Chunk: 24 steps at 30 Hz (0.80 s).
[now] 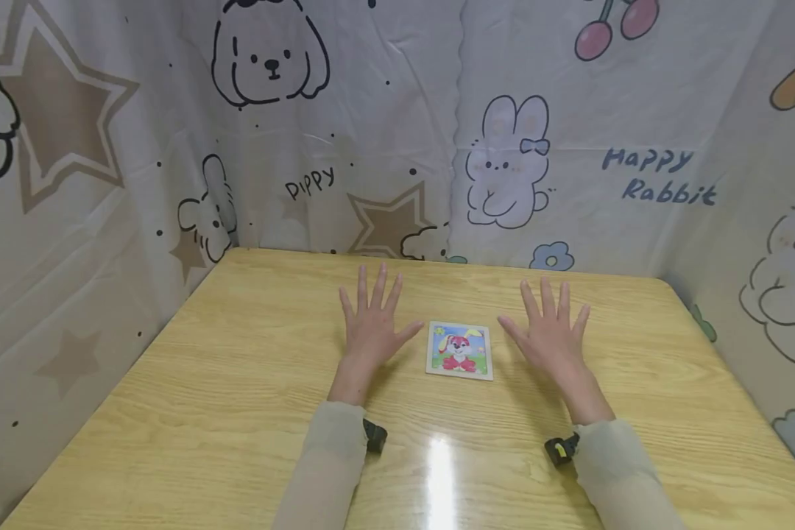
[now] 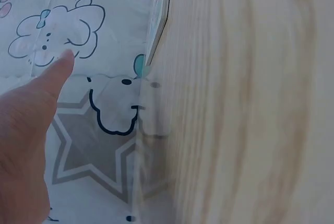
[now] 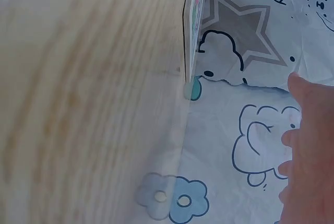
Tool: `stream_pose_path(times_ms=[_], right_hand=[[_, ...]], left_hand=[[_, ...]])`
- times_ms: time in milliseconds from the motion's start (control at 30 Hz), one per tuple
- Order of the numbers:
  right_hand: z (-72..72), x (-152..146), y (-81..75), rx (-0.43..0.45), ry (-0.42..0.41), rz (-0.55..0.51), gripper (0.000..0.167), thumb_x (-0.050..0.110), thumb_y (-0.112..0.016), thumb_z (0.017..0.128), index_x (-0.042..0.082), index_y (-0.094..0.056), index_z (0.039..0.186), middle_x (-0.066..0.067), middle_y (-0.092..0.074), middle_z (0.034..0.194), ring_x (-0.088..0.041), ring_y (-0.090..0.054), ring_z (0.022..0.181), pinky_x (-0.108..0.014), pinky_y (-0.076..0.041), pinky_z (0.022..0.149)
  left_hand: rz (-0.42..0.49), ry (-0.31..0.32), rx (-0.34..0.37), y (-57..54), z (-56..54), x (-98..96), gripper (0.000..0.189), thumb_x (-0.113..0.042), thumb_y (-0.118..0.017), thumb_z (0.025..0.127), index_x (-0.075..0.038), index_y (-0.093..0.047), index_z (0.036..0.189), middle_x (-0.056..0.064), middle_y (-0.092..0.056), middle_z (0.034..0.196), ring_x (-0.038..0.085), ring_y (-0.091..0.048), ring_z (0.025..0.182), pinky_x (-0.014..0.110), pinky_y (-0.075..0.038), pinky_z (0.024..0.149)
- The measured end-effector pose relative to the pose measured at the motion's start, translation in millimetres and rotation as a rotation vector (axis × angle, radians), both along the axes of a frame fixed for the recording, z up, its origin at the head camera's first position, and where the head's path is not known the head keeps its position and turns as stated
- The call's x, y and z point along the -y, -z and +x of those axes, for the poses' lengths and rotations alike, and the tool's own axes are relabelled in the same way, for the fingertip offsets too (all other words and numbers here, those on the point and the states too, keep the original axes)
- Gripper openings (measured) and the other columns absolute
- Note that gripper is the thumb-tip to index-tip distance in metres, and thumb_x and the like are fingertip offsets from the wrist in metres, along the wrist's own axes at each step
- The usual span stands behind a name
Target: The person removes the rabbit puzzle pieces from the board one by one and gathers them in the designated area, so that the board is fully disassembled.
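Note:
A small square picture board [image 1: 460, 351] with a pink-and-white cartoon rabbit lies flat on the wooden table, between the two hands. To its left is my left hand [image 1: 372, 327], palm down with fingers straight and spread, its thumb pointing toward the board without touching it. On the other side my right hand [image 1: 553, 335] is spread in the same way, its thumb also apart from the board. Both hands hold nothing. Edge-on, the board [image 2: 159, 20] shows at the top of the left wrist view, and the same board [image 3: 191, 31] appears in the right wrist view.
The light wooden table [image 1: 238, 346] runs back to a printed cloth [image 1: 371, 132] with cartoon animals and stars, which also hangs along both sides. Dark wrist devices [image 1: 375, 436] sit at the cuffs of the pale sleeves. A bright reflection marks the table's front middle.

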State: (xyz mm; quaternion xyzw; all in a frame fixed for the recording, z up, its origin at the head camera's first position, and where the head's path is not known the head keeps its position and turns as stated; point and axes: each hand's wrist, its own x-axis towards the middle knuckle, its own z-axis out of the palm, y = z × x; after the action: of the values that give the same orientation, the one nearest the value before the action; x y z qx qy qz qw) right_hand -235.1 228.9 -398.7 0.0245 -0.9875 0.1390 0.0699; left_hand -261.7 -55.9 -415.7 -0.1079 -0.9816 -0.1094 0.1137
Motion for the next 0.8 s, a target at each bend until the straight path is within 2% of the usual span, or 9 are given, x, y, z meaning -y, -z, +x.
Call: stream_pose_path(times_ms=[133, 233, 300, 433, 533, 667, 800], right_hand=[[-1.9, 2.4, 0.3, -0.038, -0.035, -0.019, 0.084, 0.062, -0.041, 0.097, 0.011, -0.013, 0.158, -0.021, 0.001, 0.165, -0.049, 0.011, 0.150, -0.076, 0.006, 0.114], [-4.3, 5.5, 0.0, -0.077, -0.077, -0.042, 0.082, 0.055, -0.049, 0.096, 0.009, -0.018, 0.157, -0.022, -0.005, 0.164, -0.050, 0.004, 0.150, -0.074, -0.001, 0.117], [-6.4, 8.0, 0.1, -0.093, -0.107, -0.059, 0.082, 0.051, -0.053, 0.096, 0.008, -0.019, 0.156, -0.022, -0.008, 0.164, -0.050, 0.000, 0.150, -0.072, -0.005, 0.118], [-11.9, 13.8, 2.5, -0.098, -0.172, -0.097, 0.081, 0.046, -0.058, 0.096, 0.005, -0.022, 0.155, -0.023, -0.013, 0.163, -0.048, -0.006, 0.150, -0.072, -0.014, 0.117], [-15.7, 19.2, 4.0, -0.094, -0.225, -0.150, 0.079, 0.042, -0.060, 0.095, 0.004, -0.024, 0.154, -0.023, -0.017, 0.162, -0.046, -0.012, 0.150, -0.071, -0.018, 0.116], [-20.2, 27.2, 5.3, -0.066, -0.290, -0.224, 0.077, 0.039, -0.062, 0.095, 0.005, -0.026, 0.154, -0.021, -0.021, 0.162, -0.043, -0.017, 0.150, -0.066, -0.019, 0.119], [-23.8, 35.9, 6.7, 0.015, -0.327, -0.287, 0.075, 0.036, -0.063, 0.095, 0.006, -0.026, 0.154, -0.020, -0.022, 0.161, -0.042, -0.020, 0.149, -0.063, -0.022, 0.120]], left_hand=[[0.002, 0.043, -0.010, 0.7, -0.2, 0.7, 0.094, -0.069, -0.052, 0.088, -0.024, -0.009, 0.159, 0.002, 0.008, 0.167, 0.032, 0.014, 0.154, 0.060, 0.000, 0.125], [0.048, 0.102, -0.011, 1.2, -0.7, 0.8, 0.096, -0.065, -0.058, 0.087, -0.020, -0.012, 0.159, 0.004, 0.000, 0.168, 0.032, 0.004, 0.155, 0.056, -0.008, 0.126], [0.090, 0.152, 0.016, 2.0, -1.1, 0.4, 0.097, -0.061, -0.061, 0.087, -0.017, -0.013, 0.159, 0.005, -0.004, 0.168, 0.030, -0.001, 0.155, 0.052, -0.010, 0.127], [0.178, 0.247, 0.107, 4.8, -2.7, -1.6, 0.097, -0.053, -0.067, 0.087, -0.015, -0.013, 0.158, 0.005, -0.010, 0.167, 0.028, -0.008, 0.155, 0.048, -0.013, 0.128], [0.227, 0.290, 0.173, 7.0, -3.2, -3.5, 0.098, -0.050, -0.070, 0.085, -0.015, -0.015, 0.158, 0.005, -0.012, 0.167, 0.027, -0.009, 0.155, 0.048, -0.014, 0.127], [0.264, 0.307, 0.261, 8.4, -2.7, -5.4, 0.098, -0.049, -0.071, 0.085, -0.018, -0.014, 0.158, 0.003, -0.013, 0.167, 0.023, -0.010, 0.155, 0.046, -0.015, 0.127], [0.291, 0.310, 0.347, 9.4, -2.3, -6.1, 0.097, -0.049, -0.072, 0.084, -0.019, -0.017, 0.158, 0.002, -0.015, 0.166, 0.020, -0.011, 0.155, 0.042, -0.015, 0.127]])
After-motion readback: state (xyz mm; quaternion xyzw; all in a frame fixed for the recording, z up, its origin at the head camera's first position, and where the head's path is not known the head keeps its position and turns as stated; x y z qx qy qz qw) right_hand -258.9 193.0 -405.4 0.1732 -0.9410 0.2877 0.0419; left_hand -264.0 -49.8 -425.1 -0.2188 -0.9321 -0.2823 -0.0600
